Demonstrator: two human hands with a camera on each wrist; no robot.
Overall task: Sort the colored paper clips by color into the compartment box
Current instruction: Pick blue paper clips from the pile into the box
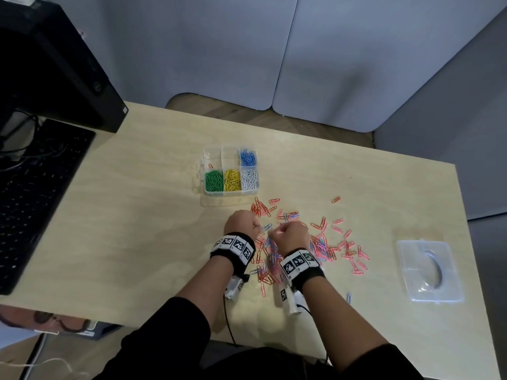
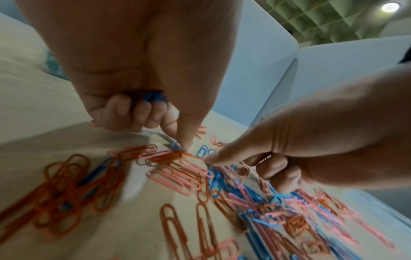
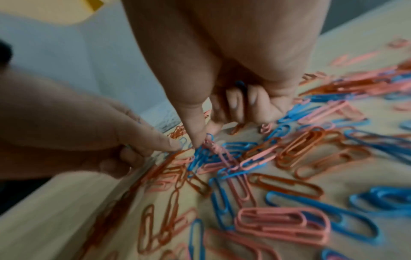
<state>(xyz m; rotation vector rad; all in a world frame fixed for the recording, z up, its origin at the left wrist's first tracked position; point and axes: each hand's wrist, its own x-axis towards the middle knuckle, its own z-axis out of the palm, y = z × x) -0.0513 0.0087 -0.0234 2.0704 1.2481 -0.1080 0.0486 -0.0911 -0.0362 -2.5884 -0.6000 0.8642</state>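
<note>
Both hands work low in the loose clips [image 1: 315, 239] on the bench [image 1: 137, 242], just in front of the box [image 1: 203, 171]. The left hand [image 1: 241, 222] pinches a blue clip [image 2: 176, 146] off the bench, more blue ones curled in its palm. The right hand [image 1: 290, 234] also pinches blue clips [image 3: 200, 154], one tucked among its fingers.

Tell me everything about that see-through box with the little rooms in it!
The compartment box is clear plastic and lies flat on the wooden table, beyond the loose clips. It has six compartments in two rows. The near row holds green clips, yellow clips and white clips. The far row has blue clips on the right, a middle compartment that looks empty, and one orange clip on the left. No hand touches it.
</note>
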